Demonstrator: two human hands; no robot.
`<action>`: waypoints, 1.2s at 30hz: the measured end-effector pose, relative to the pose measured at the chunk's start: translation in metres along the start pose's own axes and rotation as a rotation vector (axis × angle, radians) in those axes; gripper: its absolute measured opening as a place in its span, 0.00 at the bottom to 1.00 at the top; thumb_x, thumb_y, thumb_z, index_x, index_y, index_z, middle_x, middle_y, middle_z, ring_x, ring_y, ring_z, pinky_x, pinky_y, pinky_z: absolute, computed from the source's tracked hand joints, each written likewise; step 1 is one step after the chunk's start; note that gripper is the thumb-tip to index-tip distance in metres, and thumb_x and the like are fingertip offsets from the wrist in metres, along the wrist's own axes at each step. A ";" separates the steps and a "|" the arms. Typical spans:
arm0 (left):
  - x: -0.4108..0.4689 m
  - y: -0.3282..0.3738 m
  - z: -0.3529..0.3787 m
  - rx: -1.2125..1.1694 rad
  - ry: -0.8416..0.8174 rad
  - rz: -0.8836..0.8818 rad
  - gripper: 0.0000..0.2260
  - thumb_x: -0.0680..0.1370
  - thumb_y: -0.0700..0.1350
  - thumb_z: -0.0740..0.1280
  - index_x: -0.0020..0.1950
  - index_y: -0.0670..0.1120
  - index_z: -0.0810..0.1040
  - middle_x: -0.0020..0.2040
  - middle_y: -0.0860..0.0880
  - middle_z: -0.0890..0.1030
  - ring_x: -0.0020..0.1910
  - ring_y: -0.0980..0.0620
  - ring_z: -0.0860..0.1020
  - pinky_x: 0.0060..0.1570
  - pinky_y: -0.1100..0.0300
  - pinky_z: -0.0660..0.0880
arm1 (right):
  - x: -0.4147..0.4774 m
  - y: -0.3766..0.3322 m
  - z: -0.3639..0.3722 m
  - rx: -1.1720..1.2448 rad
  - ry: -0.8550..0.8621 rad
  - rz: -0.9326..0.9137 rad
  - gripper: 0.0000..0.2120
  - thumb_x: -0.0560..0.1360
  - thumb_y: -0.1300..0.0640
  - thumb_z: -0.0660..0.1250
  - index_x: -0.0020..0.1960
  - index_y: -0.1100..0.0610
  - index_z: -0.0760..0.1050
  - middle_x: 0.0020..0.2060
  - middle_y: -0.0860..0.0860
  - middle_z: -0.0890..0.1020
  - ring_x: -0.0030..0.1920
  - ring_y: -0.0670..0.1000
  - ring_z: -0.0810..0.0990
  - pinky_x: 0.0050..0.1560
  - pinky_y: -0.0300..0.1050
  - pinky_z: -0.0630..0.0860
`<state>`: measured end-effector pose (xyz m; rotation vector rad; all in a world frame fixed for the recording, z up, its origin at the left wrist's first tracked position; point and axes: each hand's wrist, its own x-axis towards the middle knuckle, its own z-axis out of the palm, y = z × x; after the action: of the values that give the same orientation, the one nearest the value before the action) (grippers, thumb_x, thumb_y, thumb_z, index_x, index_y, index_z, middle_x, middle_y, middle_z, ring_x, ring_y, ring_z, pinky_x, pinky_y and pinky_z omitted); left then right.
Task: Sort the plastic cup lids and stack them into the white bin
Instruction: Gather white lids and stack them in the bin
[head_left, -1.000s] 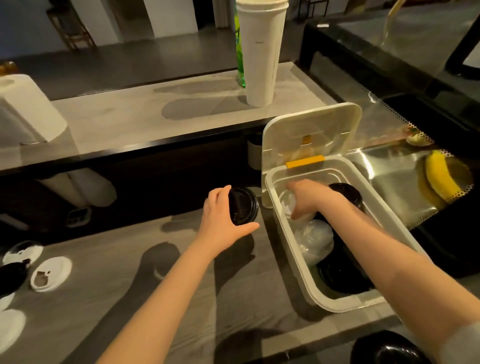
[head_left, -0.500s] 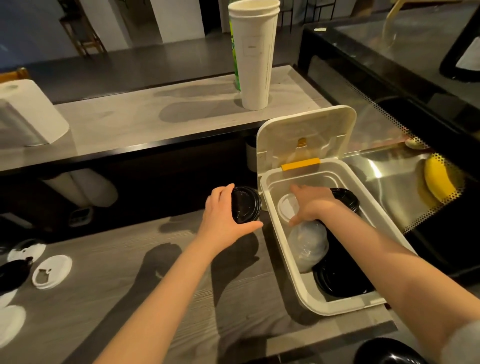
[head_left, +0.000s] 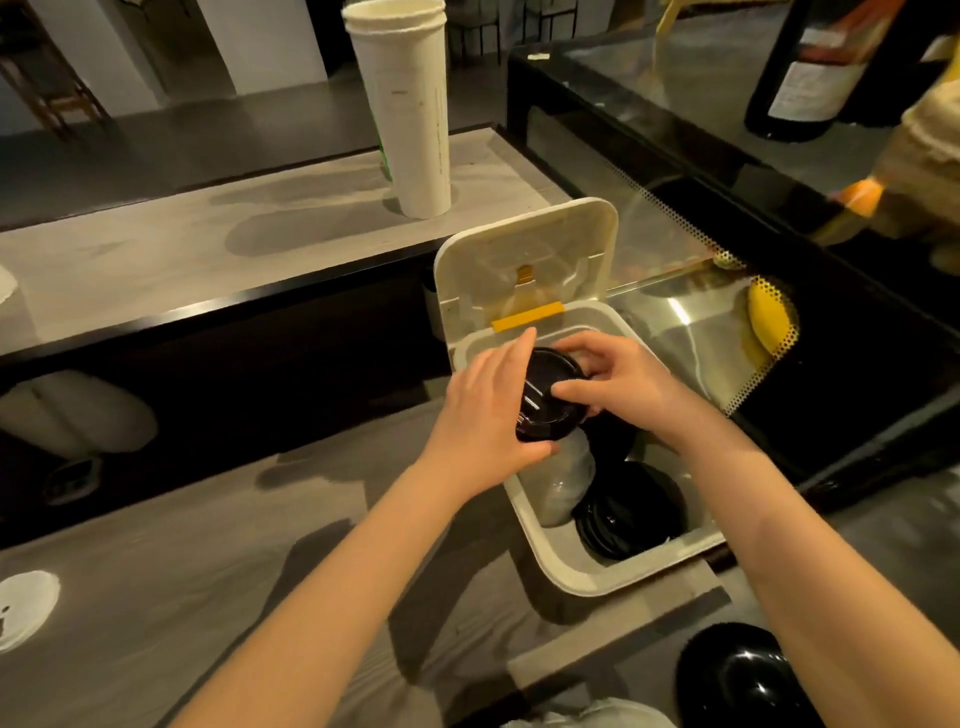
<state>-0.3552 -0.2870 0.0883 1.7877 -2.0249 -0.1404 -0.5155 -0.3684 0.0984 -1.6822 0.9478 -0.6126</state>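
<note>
- The step in hand, as I judge it, is setting the held black lids (head_left: 553, 395) down into the white bin (head_left: 571, 578), which sits at about 4 o'clock from the centre of the view with its hinged cover (head_left: 524, 260) standing open at the bin's 12 o'clock end.
- The held black lids hang over the bin's 11 o'clock corner, tilted, above the bin floor and not yet resting on anything I can see.
- To do it well, level the lids first, then lower them straight down with both hands so the stack does not fan apart.
- Kinds should stay apart: the clear lids (head_left: 563, 483) lie along the bin's 8 o'clock side, and the stowed black lids (head_left: 628, 512) lean at its 5 o'clock end. Black probably belongs with black, so the held lot may need carrying toward 5 o'clock.
- The left hand (head_left: 483, 415) wraps the lids from their 9 o'clock side, fingers reaching over the far edge and thumb hooked under the near edge; a moderately wide, firm clasp.
- The right hand (head_left: 618, 384) grips from 3 o'clock, thumb laid across the top face, fingers bent at the far rim.
- One white lid (head_left: 26, 608) waits on the counter at 8 o'clock.
</note>
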 end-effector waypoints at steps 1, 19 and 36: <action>-0.001 0.000 0.005 -0.015 -0.020 -0.004 0.45 0.69 0.57 0.72 0.77 0.47 0.49 0.75 0.49 0.59 0.73 0.51 0.57 0.70 0.51 0.57 | -0.004 0.003 -0.005 -0.014 0.038 0.027 0.19 0.70 0.65 0.72 0.58 0.52 0.75 0.39 0.49 0.81 0.39 0.46 0.81 0.35 0.39 0.77; 0.000 -0.009 0.039 0.262 -0.598 0.055 0.24 0.80 0.59 0.54 0.75 0.59 0.56 0.78 0.54 0.51 0.77 0.50 0.43 0.68 0.34 0.35 | -0.045 0.046 -0.037 -0.523 -0.051 0.254 0.16 0.71 0.60 0.72 0.57 0.50 0.78 0.45 0.48 0.79 0.46 0.47 0.78 0.46 0.34 0.73; -0.003 -0.008 0.042 0.230 -0.546 0.017 0.21 0.80 0.55 0.55 0.73 0.59 0.61 0.76 0.56 0.58 0.76 0.50 0.50 0.69 0.37 0.34 | 0.038 0.023 -0.038 -0.958 0.257 0.333 0.17 0.74 0.51 0.68 0.59 0.57 0.74 0.55 0.55 0.79 0.55 0.56 0.77 0.46 0.44 0.70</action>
<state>-0.3634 -0.2945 0.0472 2.0351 -2.5143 -0.4495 -0.5308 -0.4234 0.0862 -2.2041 1.8561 -0.1255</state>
